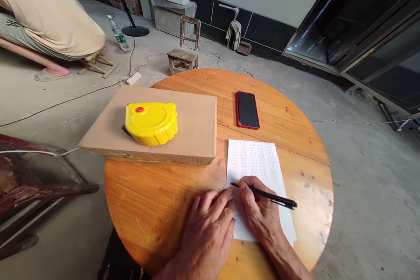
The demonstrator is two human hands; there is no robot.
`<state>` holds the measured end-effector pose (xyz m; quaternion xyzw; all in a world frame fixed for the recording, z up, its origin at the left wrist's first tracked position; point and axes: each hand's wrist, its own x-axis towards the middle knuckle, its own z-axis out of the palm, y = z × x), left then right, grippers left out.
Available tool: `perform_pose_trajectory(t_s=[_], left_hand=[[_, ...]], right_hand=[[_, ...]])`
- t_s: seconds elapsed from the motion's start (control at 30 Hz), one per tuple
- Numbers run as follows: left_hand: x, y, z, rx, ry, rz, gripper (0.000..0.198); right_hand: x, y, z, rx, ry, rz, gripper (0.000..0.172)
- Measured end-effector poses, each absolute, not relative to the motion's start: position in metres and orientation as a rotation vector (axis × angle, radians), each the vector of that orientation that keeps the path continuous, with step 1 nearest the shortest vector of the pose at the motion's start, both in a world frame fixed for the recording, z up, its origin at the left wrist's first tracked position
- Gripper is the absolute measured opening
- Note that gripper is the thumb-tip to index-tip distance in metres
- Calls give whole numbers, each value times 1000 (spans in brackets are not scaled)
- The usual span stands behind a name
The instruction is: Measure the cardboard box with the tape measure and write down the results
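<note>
My right hand point(260, 212) grips a black pen point(267, 196), its tip touching a white sheet of paper point(254, 164) covered in rows of small handwriting. My left hand point(205, 232) lies flat with fingers stretched out, pressing the sheet's left edge onto the round wooden table point(147, 201). Both hands sit at the table's near side.
A yellow tape measure point(151, 123) rests on a flat cardboard box point(193, 133) at the table's left. A red-cased phone point(247, 110) lies face up behind the paper. On the floor beyond are a small wooden chair point(184, 48), a water bottle point(118, 33), cables, and a crouching person point(42, 13).
</note>
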<state>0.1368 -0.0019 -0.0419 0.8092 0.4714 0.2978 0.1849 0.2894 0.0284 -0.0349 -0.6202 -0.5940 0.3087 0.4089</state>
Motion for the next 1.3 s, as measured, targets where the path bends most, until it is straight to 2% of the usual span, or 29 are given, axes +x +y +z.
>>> perform_pose_trajectory(t_s=[1.3], left_hand=[[137,-3,-43,2278,1358,780,33]], right_hand=[[290,28,-35,-1559,-1460,731,22]])
